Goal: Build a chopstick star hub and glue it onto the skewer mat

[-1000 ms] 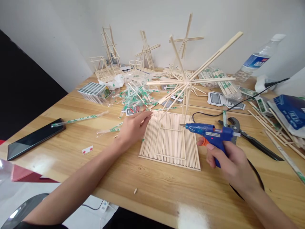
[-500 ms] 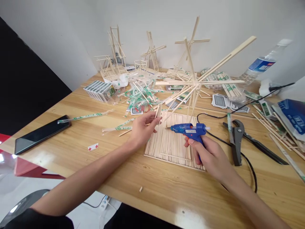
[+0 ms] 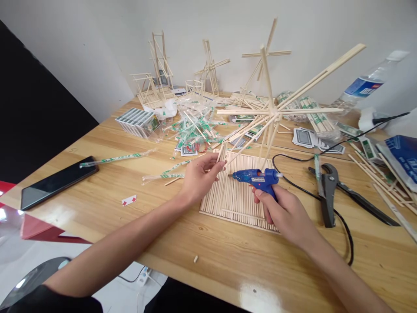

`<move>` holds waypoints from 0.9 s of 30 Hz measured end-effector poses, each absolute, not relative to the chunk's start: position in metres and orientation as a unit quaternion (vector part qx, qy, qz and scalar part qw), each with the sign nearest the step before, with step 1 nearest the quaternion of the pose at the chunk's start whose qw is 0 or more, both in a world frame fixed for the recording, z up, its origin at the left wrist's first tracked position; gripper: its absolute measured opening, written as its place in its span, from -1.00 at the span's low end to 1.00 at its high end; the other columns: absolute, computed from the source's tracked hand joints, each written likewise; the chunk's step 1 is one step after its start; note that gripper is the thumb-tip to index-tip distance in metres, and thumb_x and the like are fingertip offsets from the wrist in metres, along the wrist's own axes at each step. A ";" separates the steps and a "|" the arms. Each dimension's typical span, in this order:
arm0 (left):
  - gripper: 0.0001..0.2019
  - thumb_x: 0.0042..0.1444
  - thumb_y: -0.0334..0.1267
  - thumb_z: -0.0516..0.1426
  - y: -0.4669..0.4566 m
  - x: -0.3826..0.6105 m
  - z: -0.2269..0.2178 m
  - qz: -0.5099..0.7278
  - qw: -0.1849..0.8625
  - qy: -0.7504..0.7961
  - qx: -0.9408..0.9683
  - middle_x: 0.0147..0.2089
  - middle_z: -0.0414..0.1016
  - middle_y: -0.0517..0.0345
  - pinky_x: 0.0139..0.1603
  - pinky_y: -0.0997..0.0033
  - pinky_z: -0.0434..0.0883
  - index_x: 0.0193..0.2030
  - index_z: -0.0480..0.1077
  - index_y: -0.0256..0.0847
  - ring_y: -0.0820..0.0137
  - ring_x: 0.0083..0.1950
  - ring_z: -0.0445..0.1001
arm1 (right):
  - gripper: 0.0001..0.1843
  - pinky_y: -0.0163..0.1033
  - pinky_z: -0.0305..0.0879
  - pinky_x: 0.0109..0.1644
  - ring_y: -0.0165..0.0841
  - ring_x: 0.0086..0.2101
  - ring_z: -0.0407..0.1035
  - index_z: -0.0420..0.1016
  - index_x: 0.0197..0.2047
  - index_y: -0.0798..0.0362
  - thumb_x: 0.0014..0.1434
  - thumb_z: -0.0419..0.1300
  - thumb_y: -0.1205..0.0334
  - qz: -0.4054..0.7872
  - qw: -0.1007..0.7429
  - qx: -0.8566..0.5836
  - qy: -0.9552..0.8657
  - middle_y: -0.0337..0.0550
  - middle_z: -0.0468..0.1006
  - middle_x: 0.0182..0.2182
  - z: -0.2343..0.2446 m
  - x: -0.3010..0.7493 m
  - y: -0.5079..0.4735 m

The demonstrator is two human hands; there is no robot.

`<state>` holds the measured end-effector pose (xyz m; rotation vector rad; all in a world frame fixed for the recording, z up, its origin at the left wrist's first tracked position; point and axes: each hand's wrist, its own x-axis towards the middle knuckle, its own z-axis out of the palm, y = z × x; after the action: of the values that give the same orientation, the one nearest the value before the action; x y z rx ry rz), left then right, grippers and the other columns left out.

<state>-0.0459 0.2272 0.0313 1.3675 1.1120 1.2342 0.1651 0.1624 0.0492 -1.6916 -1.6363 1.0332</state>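
My left hand [image 3: 200, 176] pinches a short wooden stick [image 3: 222, 153] upright over the left part of a flat mat of glued sticks [image 3: 234, 200]. My right hand [image 3: 282, 211] grips a blue hot glue gun [image 3: 257, 178], its nozzle pointing left towards the stick's lower end. A star-shaped wheel of long sticks [image 3: 275, 114] stands on the mat behind the gun.
A black phone [image 3: 58, 180] lies at the left. Wrapped chopsticks and torn wrappers [image 3: 192, 128] litter the middle back. Black cutters [image 3: 327, 187] and the gun's cord [image 3: 342, 226] lie at the right. A water bottle [image 3: 368, 82], playing cards [image 3: 302, 138] and other stick models [image 3: 159, 74] stand behind.
My left hand picked up a short stick and raised it upright. My right hand brought the glue gun left, over the mat, with its nozzle close to the stick.
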 end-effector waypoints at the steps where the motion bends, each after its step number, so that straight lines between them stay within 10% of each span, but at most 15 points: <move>1: -0.79 0.16 -0.14 0.23 0.227 -0.046 0.032 0.504 0.475 0.454 0.560 -0.21 0.61 0.05 -0.48 0.53 0.50 -0.15 0.53 -0.20 0.35 -0.21 0.59 | -0.60 -0.24 0.14 -0.55 -0.38 -0.68 0.25 0.39 -0.35 0.01 0.27 0.04 -0.15 0.378 0.280 -0.632 -0.616 -0.36 0.33 -0.72 0.048 0.165 0.163; 27: -0.83 0.18 -0.19 0.22 0.227 -0.046 0.032 0.502 0.448 0.437 0.597 -0.20 0.63 0.06 -0.12 0.35 0.54 -0.19 0.55 -0.23 0.38 -0.21 0.59 | -0.57 -0.24 0.22 -0.49 -0.36 -0.60 0.34 0.32 -0.42 -0.01 0.28 0.07 -0.17 0.385 0.286 -0.631 -0.610 -0.31 0.39 -0.66 0.047 0.169 0.158</move>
<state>-0.0460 0.2275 0.0315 1.4767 1.0802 1.2435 0.1691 0.1582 0.0472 -1.6873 -1.6307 1.0289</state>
